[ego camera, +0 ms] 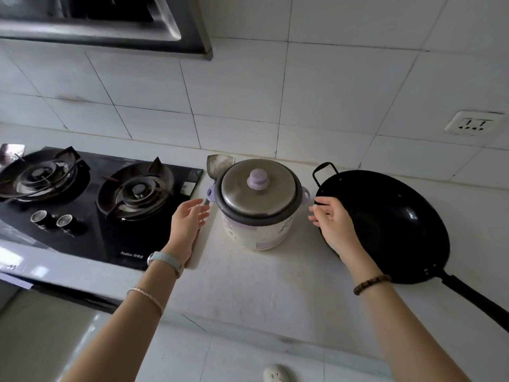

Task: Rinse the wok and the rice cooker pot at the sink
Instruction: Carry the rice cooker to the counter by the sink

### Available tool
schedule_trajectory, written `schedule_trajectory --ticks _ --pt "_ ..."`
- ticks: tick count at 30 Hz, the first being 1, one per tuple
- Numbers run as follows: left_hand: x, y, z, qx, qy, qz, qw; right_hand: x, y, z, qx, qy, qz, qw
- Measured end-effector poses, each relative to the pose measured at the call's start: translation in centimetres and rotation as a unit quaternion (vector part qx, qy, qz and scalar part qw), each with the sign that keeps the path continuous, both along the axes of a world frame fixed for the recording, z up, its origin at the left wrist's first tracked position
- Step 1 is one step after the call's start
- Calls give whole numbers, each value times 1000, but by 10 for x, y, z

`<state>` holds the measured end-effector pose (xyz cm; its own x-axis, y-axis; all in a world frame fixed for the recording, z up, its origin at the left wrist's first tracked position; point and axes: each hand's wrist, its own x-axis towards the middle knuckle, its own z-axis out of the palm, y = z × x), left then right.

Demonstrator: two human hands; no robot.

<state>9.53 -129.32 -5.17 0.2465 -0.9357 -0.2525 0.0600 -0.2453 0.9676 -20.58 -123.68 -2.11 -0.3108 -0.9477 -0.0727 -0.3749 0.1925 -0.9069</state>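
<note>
The rice cooker stood in the middle of the pale countertop, close to the tiled wall. Its steel lid with a lilac knob was on. The inner pot was hidden under the lid. The body carried a faded lilac pattern, and no writing on it could be read.

The left hand hung at the cooker's 9 o'clock. Its palm was turned toward the body and its fingers were straight and spread. It held nothing and stood just short of the lilac side handle. The right hand mirrored it at 3 o'clock, fingers loosely extended toward the other side handle and gripping nothing. It lay across the near rim of the wok in the view, but contact with that rim could not be told.

The black wok sat at the cooker's 3 o'clock, just beside it. Its loop handle pointed to 11 o'clock and its long handle ran off toward 4 o'clock.

A metal spatula lay at the cooker's 10 o'clock, its shaft passing beneath the left hand.

The left wrist wore a watch on a pale blue strap and a thin bracelet. The right wrist wore a brown bead bracelet.

A black glass two-burner gas hob filled the 9 o'clock side. Small white print near its front edge appeared to read "Royalstar", followed by characters too small to make out. A white wall socket sat at 2 o'clock, and a range hood hung at 11 o'clock.
</note>
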Motion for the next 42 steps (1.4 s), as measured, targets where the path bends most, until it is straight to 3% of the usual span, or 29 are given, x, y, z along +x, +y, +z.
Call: schedule_trajectory --ticks 5,10,19,27,31,42 --pt "-4 -40 -20 42 -61 30 997 -5 -41 -15 84 12 -7 996" --pt "-11 -73 -30 36 -74 28 996 -9 -75 -31 107 -31 -27 993" --pt "-15 -84 -40 11 -165 18 986 -11 -98 -42 135 4 -15 991" --pt "-19 -84 -41 12 -154 32 987 -9 -103 -53 120 33 -21 992" --pt "-24 -76 -35 16 -150 35 988 -11 -101 -52 114 -2 -17 993" --pt "4 -17 -5 -6 -129 102 986 12 -93 -13 62 14 46 997"
